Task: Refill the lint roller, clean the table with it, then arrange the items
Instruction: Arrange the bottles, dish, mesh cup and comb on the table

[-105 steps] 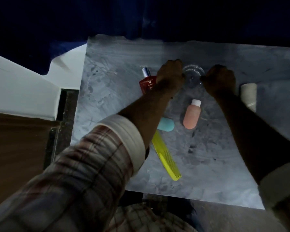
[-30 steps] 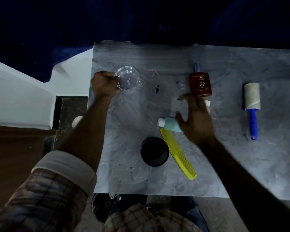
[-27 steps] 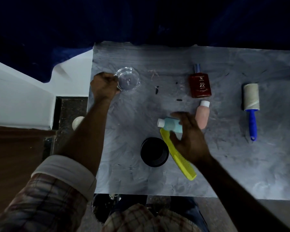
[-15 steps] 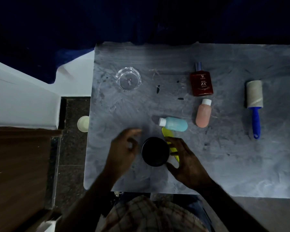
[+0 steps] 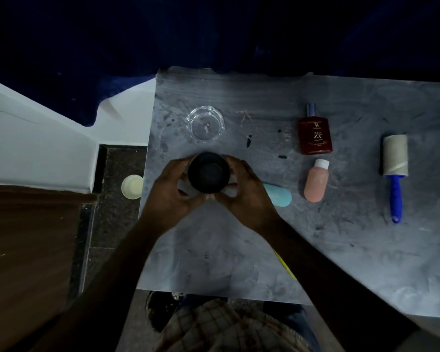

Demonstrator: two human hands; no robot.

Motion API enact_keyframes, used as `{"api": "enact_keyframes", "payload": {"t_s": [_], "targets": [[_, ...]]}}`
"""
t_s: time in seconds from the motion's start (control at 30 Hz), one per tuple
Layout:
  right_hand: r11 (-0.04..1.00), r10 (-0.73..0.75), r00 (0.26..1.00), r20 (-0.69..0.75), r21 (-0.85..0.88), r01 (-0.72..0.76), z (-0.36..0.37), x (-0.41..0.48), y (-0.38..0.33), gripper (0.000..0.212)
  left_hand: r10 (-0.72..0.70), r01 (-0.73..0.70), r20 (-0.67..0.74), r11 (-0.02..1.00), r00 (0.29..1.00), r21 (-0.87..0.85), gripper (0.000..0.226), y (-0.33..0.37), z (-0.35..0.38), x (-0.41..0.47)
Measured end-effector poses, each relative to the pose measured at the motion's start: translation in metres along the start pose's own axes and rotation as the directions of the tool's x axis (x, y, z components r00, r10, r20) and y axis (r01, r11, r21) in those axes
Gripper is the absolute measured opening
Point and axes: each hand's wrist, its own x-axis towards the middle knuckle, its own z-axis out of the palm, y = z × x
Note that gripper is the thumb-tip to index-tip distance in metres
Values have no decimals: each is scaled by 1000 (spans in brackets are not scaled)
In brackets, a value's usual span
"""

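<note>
Moved: black cup (image 5: pixel 208 176) has been carried from lower centre up to left of centre, just below the glass dish (image 5: pixel 207 126).
Hands: left hand (image 5: pixel 174 190) and right hand (image 5: pixel 247 193) are cupped around it.
Lint roller (image 5: pixel 394 171): far right, handle toward bottom, nearer the right hand.
Surface: grey table (image 5: pixel 239 250), specks visible; room dim.

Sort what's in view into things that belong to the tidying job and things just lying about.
Job:
black cup, held by left hand and right hand
lint roller
glass dish
red bottle
pink bottle
blue bottle
yellow comb

Lying about:
pale round lid on the floor
</note>
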Motion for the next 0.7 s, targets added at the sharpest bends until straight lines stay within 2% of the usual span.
{"api": "enact_keyframes", "payload": {"t_s": [0.1, 0.27, 0.37, 0.43, 0.53, 0.63, 0.7], "targets": [[999, 25, 999, -20, -20, -25, 7, 30, 0, 82, -28, 27, -30, 999, 999, -43, 82, -5, -4, 24], [993, 94, 995, 40, -69, -91, 10, 48, -1, 82, -32, 33, 4, 991, 999, -128, 79, -21, -3, 35], [997, 41, 996, 83, -64, -36, 4, 43, -4, 75, -41, 41, 10, 995, 999, -96, 82, -29, -3, 32], [995, -33, 998, 57, -88, 38, -4, 49, -1, 67, -52, 50, -15, 995, 999, -82, 83, -28, -2, 30], [941, -142, 990, 13, -309, 139, -14, 79, 13, 57, -42, 40, -28, 997, 999, -72, 81, -27, 1, 32], [823, -126, 984, 123, -542, 173, -17, 108, 12, 47, -31, 29, -30, 998, 999, -49, 83, -29, 2, 33], [740, -112, 973, 201, -637, 217, -16, 122, 11, 40, -30, 29, -38, 999, 999, -32, 85, -32, 1, 34]]}}
